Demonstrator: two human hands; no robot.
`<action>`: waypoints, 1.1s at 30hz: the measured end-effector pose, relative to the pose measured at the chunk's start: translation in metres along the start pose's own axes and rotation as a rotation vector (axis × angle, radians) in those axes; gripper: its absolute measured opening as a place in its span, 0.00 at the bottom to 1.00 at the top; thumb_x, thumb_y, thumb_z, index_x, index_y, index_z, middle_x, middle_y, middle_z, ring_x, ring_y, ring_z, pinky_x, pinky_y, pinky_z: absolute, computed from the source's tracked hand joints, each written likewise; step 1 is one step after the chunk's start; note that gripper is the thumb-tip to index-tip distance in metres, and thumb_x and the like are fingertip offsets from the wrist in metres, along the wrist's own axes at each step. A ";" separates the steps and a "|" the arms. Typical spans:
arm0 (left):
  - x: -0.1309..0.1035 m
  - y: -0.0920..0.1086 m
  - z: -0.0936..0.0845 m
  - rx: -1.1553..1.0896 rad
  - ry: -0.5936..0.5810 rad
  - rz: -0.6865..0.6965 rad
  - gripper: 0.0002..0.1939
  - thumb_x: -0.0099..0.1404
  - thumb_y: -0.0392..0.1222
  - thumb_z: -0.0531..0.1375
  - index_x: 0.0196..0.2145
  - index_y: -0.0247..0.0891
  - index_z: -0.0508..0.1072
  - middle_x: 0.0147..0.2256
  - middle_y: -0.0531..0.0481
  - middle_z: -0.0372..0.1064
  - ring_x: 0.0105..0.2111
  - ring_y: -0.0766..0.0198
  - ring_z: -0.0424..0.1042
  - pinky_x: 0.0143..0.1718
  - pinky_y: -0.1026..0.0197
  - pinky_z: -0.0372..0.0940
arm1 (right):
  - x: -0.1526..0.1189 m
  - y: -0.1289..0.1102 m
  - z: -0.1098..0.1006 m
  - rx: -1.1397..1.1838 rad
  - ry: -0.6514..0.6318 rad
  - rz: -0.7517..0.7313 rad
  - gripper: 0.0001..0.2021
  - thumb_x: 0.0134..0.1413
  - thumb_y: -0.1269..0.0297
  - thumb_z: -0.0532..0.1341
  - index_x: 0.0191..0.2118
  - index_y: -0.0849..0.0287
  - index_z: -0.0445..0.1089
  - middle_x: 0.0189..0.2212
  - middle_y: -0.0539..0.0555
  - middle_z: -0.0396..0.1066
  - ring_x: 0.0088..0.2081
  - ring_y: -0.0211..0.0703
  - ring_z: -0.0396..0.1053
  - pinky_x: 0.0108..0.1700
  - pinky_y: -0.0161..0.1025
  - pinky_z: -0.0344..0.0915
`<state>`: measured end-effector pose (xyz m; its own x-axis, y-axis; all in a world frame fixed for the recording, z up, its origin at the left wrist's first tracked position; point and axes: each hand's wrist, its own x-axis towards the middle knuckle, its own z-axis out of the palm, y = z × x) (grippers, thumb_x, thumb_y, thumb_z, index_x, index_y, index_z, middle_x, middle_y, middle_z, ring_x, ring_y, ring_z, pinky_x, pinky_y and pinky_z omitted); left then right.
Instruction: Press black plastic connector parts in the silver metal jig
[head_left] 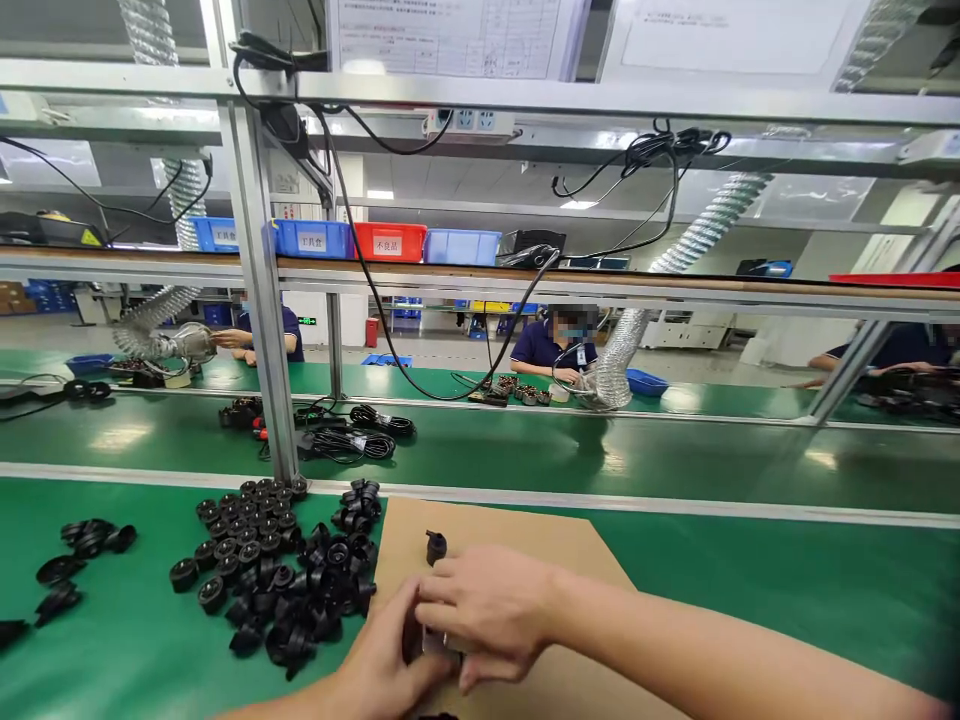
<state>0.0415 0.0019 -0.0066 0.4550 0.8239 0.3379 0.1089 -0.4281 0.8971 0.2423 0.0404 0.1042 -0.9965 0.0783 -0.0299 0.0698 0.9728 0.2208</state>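
Observation:
Both hands meet over a brown cardboard sheet [525, 540] on the green bench. My right hand [484, 610] and my left hand [379, 670] are closed together around a small dark part [420, 642], mostly hidden by the fingers. A single black plastic piece [436, 546] stands on the cardboard just beyond my fingers. To the left lies a heap of black plastic parts [292, 580], some set upright in rows [240, 520].
More black parts [79, 555] lie at the far left. A metal upright [262, 300] rises behind the heap, with coiled black cables [352, 440] on the belt beyond. Across the line sit other workers [559, 345], and coloured bins [390, 242] stand on a shelf.

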 end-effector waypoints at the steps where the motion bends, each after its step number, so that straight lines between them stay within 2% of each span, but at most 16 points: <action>1: 0.001 -0.002 -0.003 0.004 -0.020 -0.009 0.34 0.56 0.27 0.65 0.60 0.44 0.70 0.57 0.48 0.76 0.56 0.48 0.74 0.59 0.54 0.68 | -0.007 0.004 -0.006 -0.005 -0.015 0.005 0.27 0.54 0.48 0.72 0.51 0.62 0.69 0.44 0.58 0.74 0.34 0.47 0.68 0.24 0.43 0.49; 3: 0.003 -0.008 -0.008 0.011 -0.072 -0.020 0.33 0.59 0.31 0.66 0.61 0.43 0.70 0.55 0.47 0.76 0.54 0.48 0.74 0.58 0.53 0.67 | -0.018 0.011 -0.015 -0.064 -0.062 0.009 0.27 0.55 0.56 0.73 0.55 0.60 0.67 0.47 0.57 0.74 0.35 0.47 0.67 0.23 0.43 0.47; 5: 0.004 -0.014 -0.009 0.030 -0.103 -0.039 0.30 0.61 0.34 0.68 0.61 0.42 0.70 0.50 0.48 0.78 0.48 0.51 0.75 0.53 0.54 0.69 | -0.022 0.016 -0.016 -0.121 -0.103 -0.018 0.20 0.61 0.65 0.69 0.56 0.60 0.67 0.47 0.57 0.74 0.36 0.46 0.67 0.24 0.43 0.47; 7: 0.004 -0.020 -0.009 0.065 -0.099 -0.078 0.28 0.63 0.37 0.68 0.60 0.40 0.70 0.42 0.50 0.77 0.39 0.56 0.74 0.45 0.57 0.69 | -0.022 0.018 -0.012 -0.133 -0.127 -0.072 0.16 0.65 0.68 0.65 0.56 0.62 0.67 0.46 0.58 0.74 0.38 0.47 0.67 0.25 0.43 0.50; 9: 0.003 -0.023 -0.007 0.095 -0.078 -0.111 0.29 0.64 0.40 0.69 0.61 0.39 0.70 0.37 0.52 0.76 0.33 0.59 0.71 0.38 0.60 0.67 | -0.020 0.019 -0.007 -0.115 -0.131 -0.089 0.17 0.67 0.67 0.63 0.58 0.65 0.67 0.45 0.60 0.74 0.40 0.48 0.68 0.27 0.44 0.54; 12: 0.004 -0.021 -0.008 0.095 -0.066 -0.099 0.32 0.63 0.43 0.70 0.63 0.39 0.69 0.40 0.49 0.77 0.35 0.57 0.72 0.39 0.59 0.67 | -0.021 0.017 -0.006 -0.068 -0.107 -0.058 0.14 0.71 0.65 0.60 0.57 0.67 0.68 0.47 0.62 0.74 0.42 0.49 0.69 0.31 0.44 0.60; 14: 0.006 -0.017 -0.010 0.095 -0.074 -0.101 0.30 0.64 0.43 0.70 0.61 0.40 0.70 0.45 0.46 0.78 0.37 0.56 0.73 0.39 0.59 0.67 | -0.024 0.016 -0.008 -0.049 -0.104 -0.052 0.11 0.73 0.66 0.59 0.54 0.66 0.69 0.47 0.62 0.74 0.44 0.48 0.69 0.33 0.43 0.63; 18: 0.013 -0.009 -0.013 0.041 -0.117 -0.198 0.32 0.65 0.41 0.70 0.63 0.42 0.65 0.51 0.46 0.78 0.28 0.66 0.67 0.29 0.64 0.60 | -0.027 0.020 -0.013 -0.111 -0.131 -0.100 0.11 0.74 0.72 0.53 0.48 0.66 0.73 0.47 0.62 0.73 0.48 0.50 0.69 0.33 0.44 0.63; 21: 0.016 -0.003 -0.011 -0.069 -0.118 -0.240 0.35 0.64 0.39 0.70 0.64 0.43 0.61 0.50 0.47 0.79 0.29 0.65 0.69 0.29 0.64 0.60 | -0.022 0.023 -0.011 -0.103 -0.157 -0.123 0.08 0.69 0.73 0.58 0.46 0.68 0.74 0.48 0.64 0.73 0.47 0.51 0.69 0.37 0.44 0.65; 24: 0.017 0.004 -0.007 -0.123 -0.098 -0.278 0.33 0.63 0.34 0.69 0.61 0.43 0.60 0.51 0.47 0.80 0.34 0.62 0.74 0.32 0.63 0.62 | -0.012 0.015 -0.004 -0.012 -0.187 -0.002 0.14 0.63 0.64 0.64 0.46 0.71 0.75 0.44 0.68 0.75 0.41 0.53 0.71 0.39 0.46 0.66; 27: 0.015 0.004 -0.005 -0.144 -0.076 -0.289 0.32 0.63 0.35 0.69 0.60 0.43 0.59 0.53 0.44 0.79 0.33 0.62 0.75 0.30 0.63 0.61 | 0.002 -0.007 0.000 0.040 -0.220 0.357 0.23 0.68 0.50 0.58 0.43 0.71 0.76 0.38 0.70 0.76 0.36 0.56 0.72 0.35 0.47 0.65; 29: 0.014 0.000 -0.005 -0.192 -0.078 -0.282 0.33 0.64 0.40 0.71 0.60 0.43 0.58 0.55 0.42 0.78 0.31 0.64 0.74 0.29 0.63 0.60 | 0.006 -0.021 -0.002 0.047 -0.248 0.592 0.23 0.69 0.51 0.57 0.41 0.70 0.76 0.37 0.70 0.76 0.35 0.57 0.74 0.34 0.45 0.64; 30: 0.013 -0.002 -0.006 -0.223 -0.081 -0.283 0.34 0.63 0.42 0.72 0.60 0.43 0.58 0.55 0.41 0.77 0.31 0.64 0.74 0.28 0.63 0.60 | 0.006 -0.025 -0.005 0.053 -0.268 0.662 0.22 0.69 0.50 0.59 0.41 0.69 0.76 0.36 0.69 0.77 0.35 0.56 0.75 0.33 0.44 0.64; 31: 0.013 -0.005 -0.007 -0.253 -0.084 -0.287 0.36 0.62 0.43 0.73 0.60 0.44 0.59 0.56 0.41 0.77 0.32 0.64 0.74 0.29 0.63 0.61 | 0.004 -0.026 -0.009 0.064 -0.284 0.682 0.22 0.67 0.48 0.62 0.42 0.68 0.76 0.37 0.68 0.77 0.35 0.56 0.75 0.32 0.43 0.63; 33: 0.012 -0.010 -0.009 -0.298 -0.091 -0.300 0.39 0.60 0.45 0.75 0.61 0.44 0.59 0.56 0.40 0.76 0.35 0.61 0.76 0.31 0.62 0.65 | -0.007 -0.021 -0.016 0.072 -0.285 0.579 0.26 0.61 0.45 0.67 0.50 0.66 0.74 0.41 0.65 0.77 0.37 0.55 0.76 0.32 0.41 0.64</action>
<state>0.0377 0.0200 -0.0091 0.5192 0.8540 0.0351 -0.0055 -0.0377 0.9993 0.2467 0.0157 0.1151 -0.7461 0.6396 -0.1851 0.6049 0.7673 0.2129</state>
